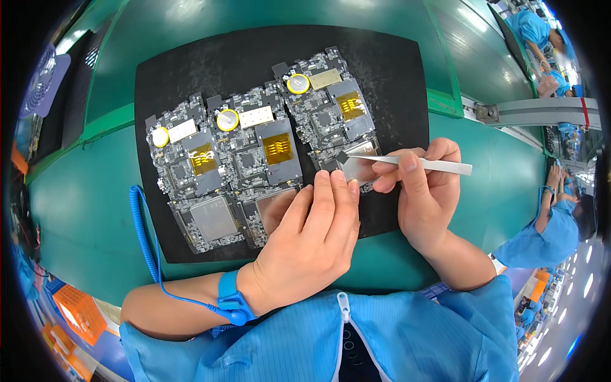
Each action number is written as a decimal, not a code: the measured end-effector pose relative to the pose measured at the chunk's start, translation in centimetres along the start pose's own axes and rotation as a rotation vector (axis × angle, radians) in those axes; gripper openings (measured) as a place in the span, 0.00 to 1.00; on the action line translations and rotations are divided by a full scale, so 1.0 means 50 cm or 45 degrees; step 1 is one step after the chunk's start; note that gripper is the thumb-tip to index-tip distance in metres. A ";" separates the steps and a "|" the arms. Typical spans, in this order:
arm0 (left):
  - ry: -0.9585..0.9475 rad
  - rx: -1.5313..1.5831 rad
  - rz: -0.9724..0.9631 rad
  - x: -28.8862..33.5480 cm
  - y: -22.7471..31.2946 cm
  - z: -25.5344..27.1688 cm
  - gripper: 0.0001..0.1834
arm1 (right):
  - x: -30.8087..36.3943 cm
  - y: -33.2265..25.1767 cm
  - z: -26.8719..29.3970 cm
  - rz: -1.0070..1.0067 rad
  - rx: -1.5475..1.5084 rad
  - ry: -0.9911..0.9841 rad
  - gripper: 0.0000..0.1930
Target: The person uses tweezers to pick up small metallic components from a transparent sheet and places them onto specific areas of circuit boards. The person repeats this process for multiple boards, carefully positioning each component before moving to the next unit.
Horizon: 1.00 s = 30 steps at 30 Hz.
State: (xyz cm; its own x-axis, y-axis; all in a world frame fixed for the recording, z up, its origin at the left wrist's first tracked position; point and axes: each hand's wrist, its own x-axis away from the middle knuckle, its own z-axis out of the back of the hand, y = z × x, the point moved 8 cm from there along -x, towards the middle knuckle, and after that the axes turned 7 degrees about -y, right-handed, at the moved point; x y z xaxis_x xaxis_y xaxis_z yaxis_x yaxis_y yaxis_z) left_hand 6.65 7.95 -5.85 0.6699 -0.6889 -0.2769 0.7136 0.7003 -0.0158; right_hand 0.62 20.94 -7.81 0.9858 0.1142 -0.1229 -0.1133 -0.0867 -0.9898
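Note:
My right hand (433, 191) pinches a pair of silver tweezers (439, 165), their points directed left. The tips meet a small dark square piece (342, 157) at the lower part of the right circuit board (324, 118); whether they grip it, I cannot tell. Beside that piece is a shiny metal shield (359, 170), partly covered by my fingers. My left hand (305, 239) lies with fingers stretched out, fingertips touching the lower end of the same board. It covers part of the middle circuit board (248, 159). A third circuit board (181, 165) lies farther left.
A black mat (394, 76) under the boards rests on a green work surface (89, 197). The boards carry yellow-ringed coin cells and amber tape. A blue coiled cord (145, 239) runs to my left wrist strap (232, 298). Co-workers in blue (541, 229) are at the right.

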 end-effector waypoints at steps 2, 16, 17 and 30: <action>0.009 0.038 0.016 -0.001 0.001 -0.003 0.23 | 0.002 0.000 -0.002 0.007 0.022 0.015 0.08; -0.001 0.055 0.007 0.002 -0.005 -0.004 0.23 | -0.055 -0.001 -0.016 0.000 -0.160 -0.224 0.12; -0.002 0.057 0.001 -0.001 -0.005 -0.001 0.23 | -0.076 -0.006 -0.017 -0.019 -0.204 -0.297 0.13; -0.004 -0.019 -0.027 -0.005 -0.003 -0.002 0.22 | -0.196 0.008 -0.080 -0.387 -0.017 -0.907 0.11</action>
State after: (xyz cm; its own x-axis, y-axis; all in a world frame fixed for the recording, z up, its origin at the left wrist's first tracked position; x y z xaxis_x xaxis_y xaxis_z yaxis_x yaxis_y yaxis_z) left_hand 6.33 8.03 -5.86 0.6557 -0.7040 -0.2730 0.7243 0.6885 -0.0359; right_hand -8.60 15.83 -6.69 0.6557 0.7433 0.1328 0.1556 0.0390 -0.9870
